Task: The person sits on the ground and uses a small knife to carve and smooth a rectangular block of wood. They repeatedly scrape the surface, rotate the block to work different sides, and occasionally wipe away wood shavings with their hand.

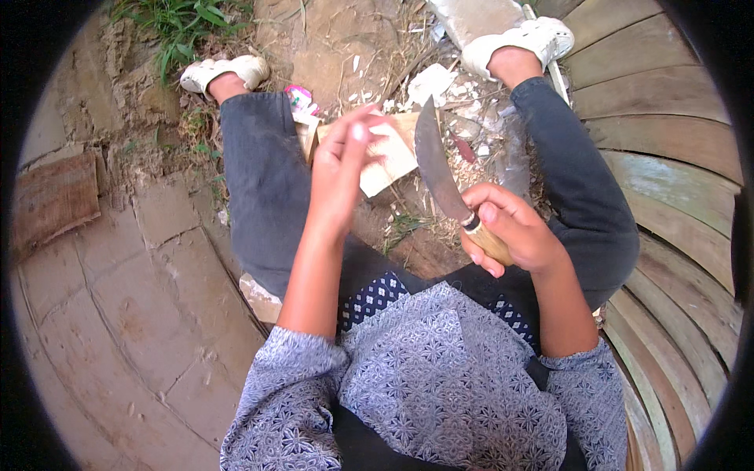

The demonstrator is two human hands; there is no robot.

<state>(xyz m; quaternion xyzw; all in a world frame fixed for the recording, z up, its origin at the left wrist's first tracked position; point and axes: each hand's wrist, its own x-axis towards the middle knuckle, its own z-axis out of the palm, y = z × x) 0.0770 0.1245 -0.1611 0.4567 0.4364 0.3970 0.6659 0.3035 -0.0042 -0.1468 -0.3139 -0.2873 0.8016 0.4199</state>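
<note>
My right hand [514, 231] is wrapped round the pale wooden handle of a knife [440, 161]. Its broad, curved dark blade points up and away from me. To the left, my left hand [345, 153] is raised with its fingers apart and a little bent, slightly blurred. Just beyond and beside those fingers is a pale, freshly cut piece of wood [397, 165]; I see no firm grip on it. Behind it lies a light wooden board [407, 124], partly covered by the hand and the cut piece. The blade stands apart from the wood, to its right.
Wood chips [471, 149] litter the ground between my legs. A crumpled white scrap [432, 82] and a pink wrapper [298, 98] lie farther off. Curved wooden planks [660, 165] flank my right side, muddy paving [149, 314] my left. Green weeds [184, 27] grow at the far left.
</note>
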